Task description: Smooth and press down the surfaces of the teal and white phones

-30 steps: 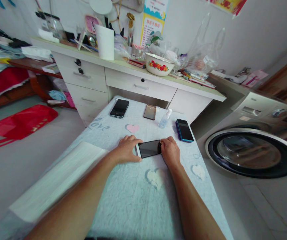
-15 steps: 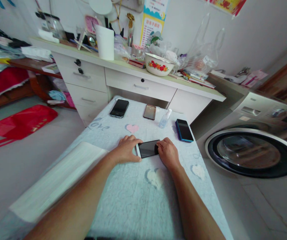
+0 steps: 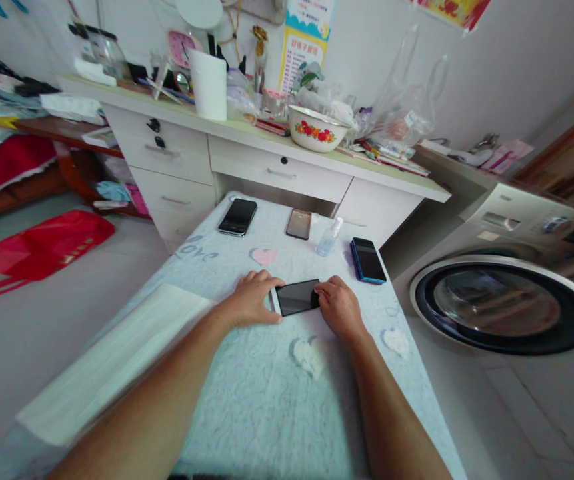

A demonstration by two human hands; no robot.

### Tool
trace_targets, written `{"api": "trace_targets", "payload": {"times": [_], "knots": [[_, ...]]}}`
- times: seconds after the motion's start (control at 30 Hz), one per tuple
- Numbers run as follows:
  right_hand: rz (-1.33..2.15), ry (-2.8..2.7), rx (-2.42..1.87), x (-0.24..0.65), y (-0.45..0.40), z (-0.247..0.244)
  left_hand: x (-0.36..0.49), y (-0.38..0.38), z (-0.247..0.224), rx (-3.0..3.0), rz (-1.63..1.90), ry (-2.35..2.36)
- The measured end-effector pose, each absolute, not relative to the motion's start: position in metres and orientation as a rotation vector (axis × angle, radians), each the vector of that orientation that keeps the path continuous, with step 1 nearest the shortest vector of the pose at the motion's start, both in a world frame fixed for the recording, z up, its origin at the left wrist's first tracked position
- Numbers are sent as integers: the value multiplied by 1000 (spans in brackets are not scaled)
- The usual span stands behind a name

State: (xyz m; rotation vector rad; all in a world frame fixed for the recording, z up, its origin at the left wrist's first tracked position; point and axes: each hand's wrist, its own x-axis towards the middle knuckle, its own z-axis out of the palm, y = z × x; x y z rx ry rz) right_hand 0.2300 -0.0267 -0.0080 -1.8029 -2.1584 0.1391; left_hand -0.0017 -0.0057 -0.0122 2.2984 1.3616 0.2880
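Observation:
A smartphone with a dark screen and a white end lies face up on the cloth-covered table. My left hand grips its left end, thumb on the near edge and fingers on the far edge. Curled fingers of my right hand press on the phone's right end; whatever is pinched in them, if anything, is hidden. Beyond the hands are a black phone, a brownish phone case, a clear spray bottle and a phone with a blue edge.
A folded white cloth lies along the table's left side. Behind the table stands a white desk carrying a flowered bowl, a paper roll and clutter. To the right is a washing machine. A red bag lies on the floor.
My right hand has shifted very slightly to the right at the phone's end. The left hand and the phone stay in place.

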Motion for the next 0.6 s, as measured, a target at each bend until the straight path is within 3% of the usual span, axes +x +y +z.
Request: {"api": "trace_targets", "payload": {"times": [0.6], "knots": [[105, -2081, -1851, 232, -27, -9, -2, -6, -12, 2305, 290, 1348]]}}
